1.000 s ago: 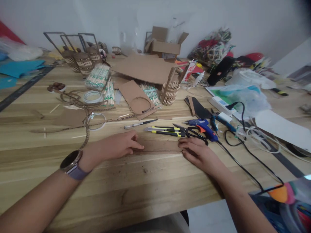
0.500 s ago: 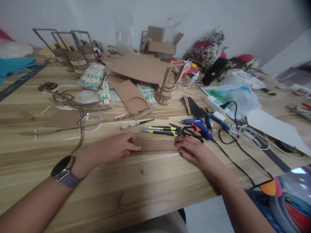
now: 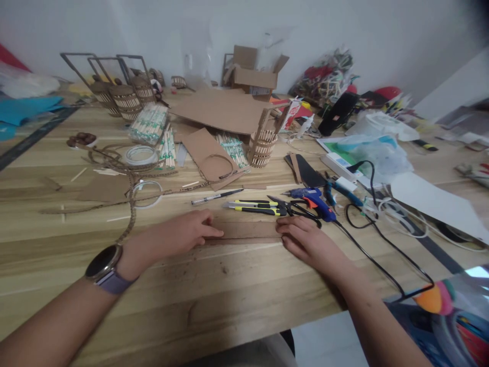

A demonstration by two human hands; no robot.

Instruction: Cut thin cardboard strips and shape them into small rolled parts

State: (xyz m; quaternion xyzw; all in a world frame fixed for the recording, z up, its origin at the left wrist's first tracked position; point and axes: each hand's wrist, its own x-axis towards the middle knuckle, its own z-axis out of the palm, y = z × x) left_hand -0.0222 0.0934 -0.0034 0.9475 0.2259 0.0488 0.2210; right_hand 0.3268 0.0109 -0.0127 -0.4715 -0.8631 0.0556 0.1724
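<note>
A narrow brown cardboard strip [image 3: 248, 230] lies flat on the wooden table, with a second thin brown edge along its near side. At its left end, my left hand [image 3: 191, 228] presses down, index finger stretched along the strip and the other fingers bent. My right hand [image 3: 303, 237] has its fingers curled over the right end. Both hands hold the strip against the table; its ends are hidden under the fingers. Just beyond it lie a yellow-and-black utility knife [image 3: 255, 206], black-handled scissors [image 3: 301, 208], a pen [image 3: 216, 197] and a blue glue gun [image 3: 313, 199].
A small slatted bucket [image 3: 263, 145] stands behind the tools, with cardboard sheets [image 3: 217, 109] beyond. Braided cord [image 3: 132, 204] and tape rolls [image 3: 140, 154] lie at left. The glue gun's black cable [image 3: 374, 262] loops across the right side, near a white power strip [image 3: 340, 165].
The view has shifted slightly, so everything appears a little further right and lower. Both hands keep their places on the cardboard strip.
</note>
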